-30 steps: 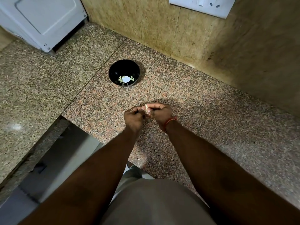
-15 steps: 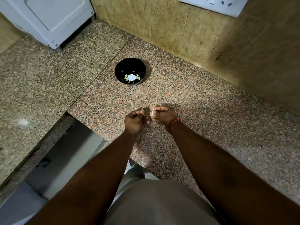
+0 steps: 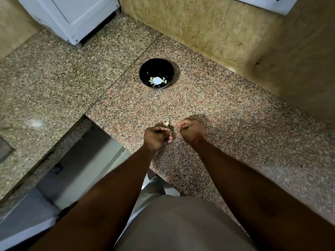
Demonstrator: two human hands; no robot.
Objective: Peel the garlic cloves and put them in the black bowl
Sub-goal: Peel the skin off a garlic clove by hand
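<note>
Forearms reached out over the granite table (image 3: 226, 109). Left hand (image 3: 156, 137) had its fingers curled, pinching a garlic clove (image 3: 166, 122) that poked out past its knuckles. Right hand (image 3: 191, 130), just beside it and apart, was clenched; whether it held peel could not be told. Farther off, the bowl (image 3: 156, 68) held several peeled cloves (image 3: 157, 80).

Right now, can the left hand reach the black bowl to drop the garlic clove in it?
Probably yes. The left hand holds the garlic clove at its fingertips, and only bare granite counter lies between it and the black bowl. The bowl is open at the top, straight ahead.
</note>
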